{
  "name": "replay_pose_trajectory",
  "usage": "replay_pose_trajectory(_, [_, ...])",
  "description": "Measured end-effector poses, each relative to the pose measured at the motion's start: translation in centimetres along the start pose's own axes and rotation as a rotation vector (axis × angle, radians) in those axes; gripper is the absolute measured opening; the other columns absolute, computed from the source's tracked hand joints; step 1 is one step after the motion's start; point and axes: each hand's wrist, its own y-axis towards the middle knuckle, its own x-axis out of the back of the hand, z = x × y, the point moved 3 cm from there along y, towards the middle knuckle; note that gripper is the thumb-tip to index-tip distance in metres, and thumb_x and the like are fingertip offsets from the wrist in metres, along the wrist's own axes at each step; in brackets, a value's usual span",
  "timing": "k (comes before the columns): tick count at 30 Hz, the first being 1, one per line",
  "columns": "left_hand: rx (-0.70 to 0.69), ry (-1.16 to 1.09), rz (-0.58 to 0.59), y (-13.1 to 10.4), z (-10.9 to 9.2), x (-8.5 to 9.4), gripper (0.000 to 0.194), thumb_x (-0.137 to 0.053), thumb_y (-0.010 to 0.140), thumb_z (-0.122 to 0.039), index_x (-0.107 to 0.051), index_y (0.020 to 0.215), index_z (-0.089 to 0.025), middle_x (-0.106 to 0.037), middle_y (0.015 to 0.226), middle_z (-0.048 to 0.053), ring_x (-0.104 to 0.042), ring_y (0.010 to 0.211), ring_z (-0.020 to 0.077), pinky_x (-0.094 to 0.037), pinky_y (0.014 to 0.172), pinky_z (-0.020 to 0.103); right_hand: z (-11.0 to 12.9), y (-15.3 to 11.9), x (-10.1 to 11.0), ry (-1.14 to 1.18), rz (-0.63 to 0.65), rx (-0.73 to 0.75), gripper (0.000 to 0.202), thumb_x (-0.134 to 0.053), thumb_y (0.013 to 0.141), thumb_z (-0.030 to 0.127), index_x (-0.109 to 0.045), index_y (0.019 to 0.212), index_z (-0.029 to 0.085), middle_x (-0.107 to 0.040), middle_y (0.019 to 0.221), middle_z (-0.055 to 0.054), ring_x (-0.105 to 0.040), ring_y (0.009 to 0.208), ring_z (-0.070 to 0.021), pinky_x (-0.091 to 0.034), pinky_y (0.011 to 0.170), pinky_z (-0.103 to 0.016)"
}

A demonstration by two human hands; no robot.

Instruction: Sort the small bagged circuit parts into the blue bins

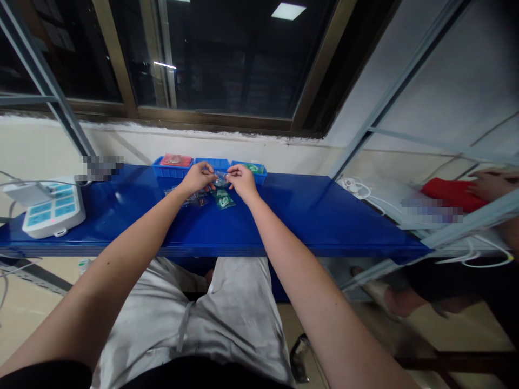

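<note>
Between my two hands is a small clear plastic bag (221, 179), held up just above the blue tabletop. My left hand (198, 177) pinches its left side and my right hand (242, 181) pinches its right side. What the bag contains is too small to make out. Below it on the table lies a green packet (224, 199) with pale marks. Several clear packets (198, 200) with small dark contents lie under and beside my left hand, partly hidden by it.
Three joined blue bins (174, 170) stand at the table's back; the left holds something red, the right green packets (254, 168). A white power strip (54, 208) sits at the left end. Grey shelf posts rise at both sides. At right, another person's hand (497, 182) is near a red item (452, 194).
</note>
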Motion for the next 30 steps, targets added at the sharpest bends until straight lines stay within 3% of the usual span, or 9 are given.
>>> replay_pose_trajectory(2, [0.012, -0.01, 0.002, 0.0, 0.2, 0.0, 0.024, -0.065, 0.084, -0.014, -0.057, 0.107, -0.015, -0.072, 0.081, 0.008, -0.067, 0.058, 0.0144, -0.051, 0.054, 0.026, -0.1, 0.3, 0.0, -0.085, -0.009, 0.122, 0.014, -0.06, 0.073, 0.009, -0.057, 0.082, 0.019, -0.059, 0.07, 0.004, -0.058, 0.066, -0.012, -0.049, 0.061, -0.022])
replay_pose_trajectory(6, [-0.009, -0.005, 0.047, 0.3, 0.5, 0.0, 0.004, -0.064, 0.084, -0.015, -0.061, 0.087, -0.014, -0.072, 0.081, 0.009, -0.067, 0.057, 0.0152, -0.05, 0.051, 0.027, -0.4, 0.5, 0.0, -0.168, -0.007, 0.216, 0.011, -0.06, 0.072, 0.011, -0.059, 0.081, 0.019, -0.061, 0.075, 0.002, -0.059, 0.074, -0.0129, -0.048, 0.073, -0.025])
replay_pose_trajectory(14, [0.027, 0.005, 0.057, 0.3, 0.6, -0.1, 0.003, -0.061, 0.084, -0.015, -0.063, 0.083, -0.013, -0.073, 0.084, 0.011, -0.067, 0.059, 0.0144, -0.048, 0.05, 0.023, -0.9, 0.7, 0.2, -0.188, -0.019, 0.17, 0.008, -0.06, 0.073, 0.016, -0.059, 0.08, 0.019, -0.061, 0.073, 0.001, -0.058, 0.072, -0.0149, -0.047, 0.07, -0.027])
replay_pose_trajectory(20, [-0.002, -0.029, 0.044, 0.6, 0.9, -0.2, 0.008, -0.061, 0.086, -0.019, -0.063, 0.08, -0.013, -0.068, 0.074, 0.008, -0.064, 0.052, 0.014, -0.046, 0.047, 0.022, -1.3, 1.0, 0.2, -0.186, -0.025, 0.157, 0.009, -0.06, 0.072, 0.017, -0.061, 0.08, 0.018, -0.061, 0.071, 0.001, -0.059, 0.072, -0.0164, -0.048, 0.069, -0.029])
replay_pose_trajectory(25, [-0.021, -0.081, -0.054, 0.3, 0.6, -0.2, 0.014, -0.061, 0.085, -0.02, -0.059, 0.072, -0.015, -0.057, 0.055, 0.001, -0.053, 0.039, 0.0115, -0.04, 0.042, 0.023, -1.6, 1.2, 0.3, -0.195, -0.065, 0.11, 0.011, -0.062, 0.072, 0.019, -0.06, 0.083, 0.018, -0.061, 0.07, 0.001, -0.06, 0.069, -0.0169, -0.049, 0.068, -0.03])
replay_pose_trajectory(30, [0.076, -0.301, -0.141, 0.7, 0.7, 0.1, 0.012, -0.064, 0.081, -0.023, -0.058, 0.076, -0.014, -0.067, 0.068, 0.005, -0.056, 0.043, 0.0108, -0.041, 0.044, 0.022, -1.6, 1.2, 0.4, -0.198, -0.095, 0.078, 0.007, -0.061, 0.077, 0.023, -0.06, 0.083, 0.019, -0.061, 0.068, 0.001, -0.061, 0.066, -0.0163, -0.05, 0.066, -0.029])
